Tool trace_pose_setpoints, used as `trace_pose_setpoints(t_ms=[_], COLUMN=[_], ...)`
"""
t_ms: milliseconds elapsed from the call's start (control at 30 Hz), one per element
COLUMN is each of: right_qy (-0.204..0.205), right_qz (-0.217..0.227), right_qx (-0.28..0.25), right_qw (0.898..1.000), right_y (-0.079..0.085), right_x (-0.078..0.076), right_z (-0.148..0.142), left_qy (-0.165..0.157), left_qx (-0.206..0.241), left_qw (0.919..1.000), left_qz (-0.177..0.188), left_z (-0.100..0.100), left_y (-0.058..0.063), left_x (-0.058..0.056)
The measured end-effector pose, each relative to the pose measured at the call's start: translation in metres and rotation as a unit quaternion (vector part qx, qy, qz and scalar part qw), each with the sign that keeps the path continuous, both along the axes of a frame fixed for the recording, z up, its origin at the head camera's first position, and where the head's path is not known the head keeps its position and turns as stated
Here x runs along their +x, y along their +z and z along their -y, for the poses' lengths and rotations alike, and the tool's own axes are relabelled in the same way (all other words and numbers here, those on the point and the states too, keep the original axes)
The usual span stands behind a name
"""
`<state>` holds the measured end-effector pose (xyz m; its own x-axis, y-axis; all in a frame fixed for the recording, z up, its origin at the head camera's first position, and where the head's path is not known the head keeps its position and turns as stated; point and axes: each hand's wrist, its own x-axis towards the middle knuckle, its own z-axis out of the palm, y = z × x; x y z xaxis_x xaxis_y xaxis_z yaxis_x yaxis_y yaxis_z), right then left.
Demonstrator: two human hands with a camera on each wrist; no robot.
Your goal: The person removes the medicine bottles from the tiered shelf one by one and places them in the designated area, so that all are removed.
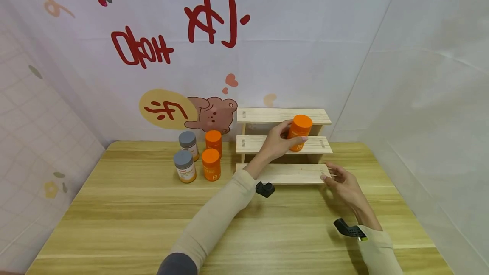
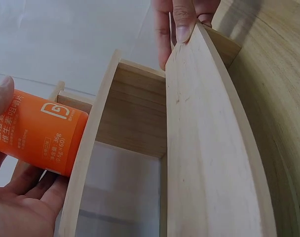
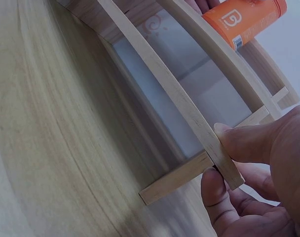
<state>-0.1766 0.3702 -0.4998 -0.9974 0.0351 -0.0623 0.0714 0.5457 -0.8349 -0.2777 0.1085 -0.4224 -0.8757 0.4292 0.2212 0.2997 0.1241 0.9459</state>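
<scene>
My left hand (image 1: 278,142) grips an orange supplement bottle (image 1: 300,133) with an orange lid, thumb on the near side and fingers behind. The bottle's base is right at the middle step of a three-tier wooden shelf (image 1: 282,174), toward that step's right end. In the left wrist view the printed label of the bottle (image 2: 39,129) faces the camera. My right hand (image 1: 345,186) pinches the right end of the lowest step, thumb on top and fingers beneath, as the right wrist view shows at the board's corner (image 3: 228,173).
Left of the shelf stand two more orange bottles (image 1: 211,164) and two grey-lidded bottles (image 1: 185,166), upright on the wooden table (image 1: 153,220). A white printed cloth (image 1: 305,46) hangs close behind the shelf, and another white panel (image 1: 431,130) bounds the right side.
</scene>
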Motion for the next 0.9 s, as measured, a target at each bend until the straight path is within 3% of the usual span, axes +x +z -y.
trace_pose_setpoints(t_ms=[400,900], right_qy=[0.001,-0.003], right_qz=[0.005,-0.004], right_qx=[-0.003,-0.005], right_qw=[1.000,1.000], right_y=[-0.001,-0.001], right_x=[0.000,0.000], right_z=[-0.001,0.000], left_qy=[0.009,0.003], left_qx=[0.025,0.053], left_qw=[0.9994,0.9984], left_qz=[0.022,0.019], left_z=[0.013,0.030], left_y=[0.001,0.002], left_x=[0.011,0.022])
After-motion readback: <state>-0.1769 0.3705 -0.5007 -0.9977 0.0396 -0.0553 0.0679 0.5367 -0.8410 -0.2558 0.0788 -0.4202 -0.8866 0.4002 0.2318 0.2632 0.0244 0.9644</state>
